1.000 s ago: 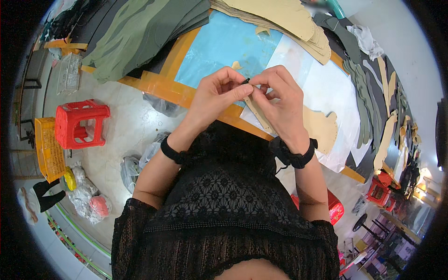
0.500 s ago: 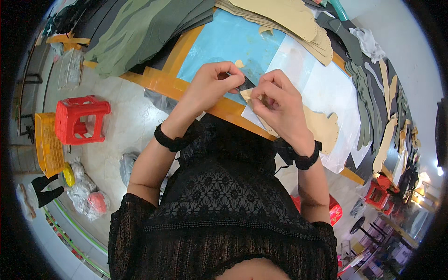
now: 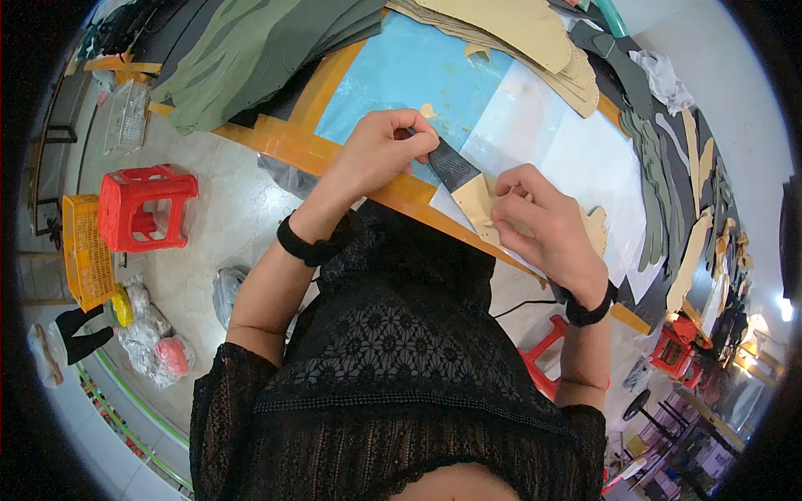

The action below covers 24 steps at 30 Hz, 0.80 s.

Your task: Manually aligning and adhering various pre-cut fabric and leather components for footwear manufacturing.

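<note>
My left hand point(image 3: 386, 152) is closed in a pinch on the upper end of a black textured patch point(image 3: 452, 165). The patch's lower end meets a tan sheet piece point(image 3: 474, 203), cut to a curved outline, lying at the table's near edge. Over that tan piece is my right hand point(image 3: 547, 224), fingers curled and thumb close to the fingertips. Whatever sits between its fingertips is too small or hidden to make out. The tan piece's scalloped end point(image 3: 595, 227) shows beyond the right hand.
Stacks of green cut pieces point(image 3: 251, 63) and tan cut pieces point(image 3: 518, 37) lie at the back of the table. A blue sheet point(image 3: 376, 79) covers its middle. More green strips point(image 3: 652, 192) lie rightward. On the floor at left stand a red stool point(image 3: 149, 207) and a yellow crate point(image 3: 86, 250).
My right hand has moved right and slightly down, away from the left, uncovering the black patch and part of the tan piece. My left hand keeps its place.
</note>
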Each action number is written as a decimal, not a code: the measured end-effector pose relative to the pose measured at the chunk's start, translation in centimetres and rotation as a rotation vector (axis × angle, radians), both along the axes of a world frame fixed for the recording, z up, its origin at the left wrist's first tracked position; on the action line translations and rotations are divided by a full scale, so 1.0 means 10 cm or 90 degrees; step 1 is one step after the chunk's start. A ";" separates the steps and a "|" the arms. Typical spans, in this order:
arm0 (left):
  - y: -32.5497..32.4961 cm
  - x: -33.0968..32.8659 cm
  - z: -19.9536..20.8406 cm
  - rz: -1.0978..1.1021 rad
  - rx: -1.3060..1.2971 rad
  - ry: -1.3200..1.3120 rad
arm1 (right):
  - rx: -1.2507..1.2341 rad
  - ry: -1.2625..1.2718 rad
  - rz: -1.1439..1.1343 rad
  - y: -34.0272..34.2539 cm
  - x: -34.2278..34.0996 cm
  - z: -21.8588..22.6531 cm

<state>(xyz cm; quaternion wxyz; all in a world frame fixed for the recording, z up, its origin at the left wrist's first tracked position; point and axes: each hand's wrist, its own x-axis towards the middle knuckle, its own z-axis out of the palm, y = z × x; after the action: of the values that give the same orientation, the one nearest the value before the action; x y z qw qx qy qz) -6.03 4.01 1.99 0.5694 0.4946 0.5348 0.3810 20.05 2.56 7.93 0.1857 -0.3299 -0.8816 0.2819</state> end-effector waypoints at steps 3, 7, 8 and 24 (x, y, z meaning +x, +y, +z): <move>-0.01 0.01 0.02 0.010 -0.020 0.039 | 0.004 -0.020 0.013 0.01 0.09 0.03; 0.01 0.02 0.01 0.014 -0.013 0.055 | 0.108 -0.052 0.094 0.05 0.13 0.06; 0.01 0.03 0.01 0.012 -0.009 0.062 | 0.109 -0.052 0.094 0.06 0.13 0.06; -0.01 -0.13 0.07 0.224 0.040 -0.253 | 0.158 -0.149 0.195 0.16 0.08 -0.04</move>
<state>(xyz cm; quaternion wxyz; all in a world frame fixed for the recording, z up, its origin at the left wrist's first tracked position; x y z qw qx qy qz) -7.35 3.91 2.67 0.5726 0.3265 0.4784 0.5802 20.88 4.19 7.49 0.0766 -0.1971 -0.9649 0.1558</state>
